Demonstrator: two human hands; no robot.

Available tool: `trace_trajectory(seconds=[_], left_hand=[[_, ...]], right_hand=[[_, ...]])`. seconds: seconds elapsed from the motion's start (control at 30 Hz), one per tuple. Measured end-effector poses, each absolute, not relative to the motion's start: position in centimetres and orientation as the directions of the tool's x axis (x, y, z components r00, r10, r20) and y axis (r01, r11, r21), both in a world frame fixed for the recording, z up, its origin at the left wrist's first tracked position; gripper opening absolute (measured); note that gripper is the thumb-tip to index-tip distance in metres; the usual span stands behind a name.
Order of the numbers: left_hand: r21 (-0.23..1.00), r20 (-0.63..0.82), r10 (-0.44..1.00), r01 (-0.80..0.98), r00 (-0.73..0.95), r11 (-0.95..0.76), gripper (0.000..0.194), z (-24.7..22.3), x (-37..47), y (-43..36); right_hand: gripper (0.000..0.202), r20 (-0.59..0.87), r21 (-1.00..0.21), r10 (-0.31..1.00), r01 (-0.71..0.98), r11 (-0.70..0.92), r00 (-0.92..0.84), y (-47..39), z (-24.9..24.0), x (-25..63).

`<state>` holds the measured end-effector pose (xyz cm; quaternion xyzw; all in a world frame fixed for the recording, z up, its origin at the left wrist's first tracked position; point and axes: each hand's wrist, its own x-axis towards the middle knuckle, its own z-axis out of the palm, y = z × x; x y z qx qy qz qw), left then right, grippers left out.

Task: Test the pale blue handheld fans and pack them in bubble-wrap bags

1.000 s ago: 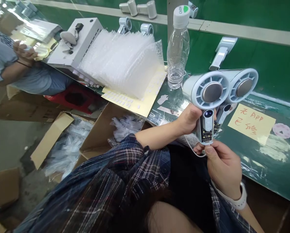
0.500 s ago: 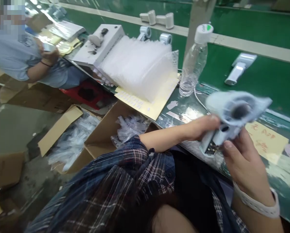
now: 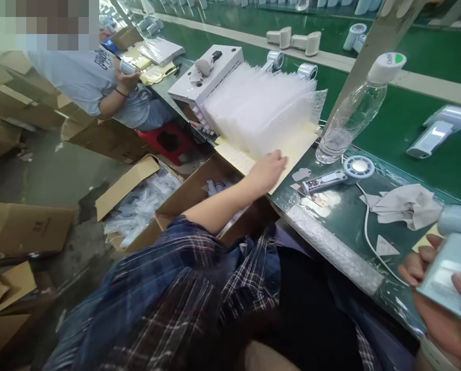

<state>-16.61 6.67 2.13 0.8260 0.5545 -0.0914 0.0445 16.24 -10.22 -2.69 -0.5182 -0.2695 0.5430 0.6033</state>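
Observation:
My right hand (image 3: 439,293) is wrapped round a pale blue plastic device (image 3: 448,270) at the right edge, partly cut off by the frame. My left hand (image 3: 267,172) reaches over the yellow label sheet (image 3: 292,165), its fingers bent at the sheet and partly blurred; whether they pinch anything is too small to tell. Just behind it stands a stack of clear bubble bags (image 3: 253,108). Between my hands, a small fan-like device (image 3: 357,167) lies on the table beside a crumpled grey cloth (image 3: 410,206).
A water bottle (image 3: 354,113) stands behind the label sheet. A white box (image 3: 207,72) is beside the bags. Open cartons (image 3: 187,190) holding clear-wrapped items stand left of the table. A seated person (image 3: 83,82) holds something at far left. A white cable (image 3: 367,226) crosses the table.
My left hand has let go of the pale blue device and moved left to the label sheet. My right hand has carried the device right and down. The view has shifted.

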Motion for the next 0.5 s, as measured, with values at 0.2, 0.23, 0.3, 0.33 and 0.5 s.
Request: trace_trajectory(seconds=[0.2,0.23,0.3,0.33,0.5], left_hand=[[-0.123,-0.173,0.930,0.930,0.324,-0.346,0.036,1.0,-20.9,6.5],[-0.123,-0.157,0.934,0.932,0.320,-0.340,0.035,0.9,-21.1,6.6],[-0.131,-0.126,0.944,0.938,0.305,-0.320,0.030,1.0,-20.8,6.5],[-0.109,-0.086,0.949,0.944,0.304,-0.312,0.027,1.3,-20.3,6.1],[0.573,0.381,0.704,0.445,0.600,-0.688,0.010,3.5,-13.9,0.4]], right_hand=[[0.051,-0.461,-0.751,0.853,-0.620,-0.228,0.245,-9.2,2.2,10.7],[0.050,-0.442,-0.749,0.865,-0.628,-0.211,0.237,-9.3,2.2,10.2],[0.054,-0.391,-0.756,0.891,-0.633,-0.168,0.231,-9.7,2.0,9.6],[0.058,-0.370,-0.759,0.900,-0.634,-0.150,0.230,-9.9,1.9,9.3],[0.066,-0.363,-0.749,0.885,-0.657,-0.090,0.292,-10.9,1.6,8.2]])
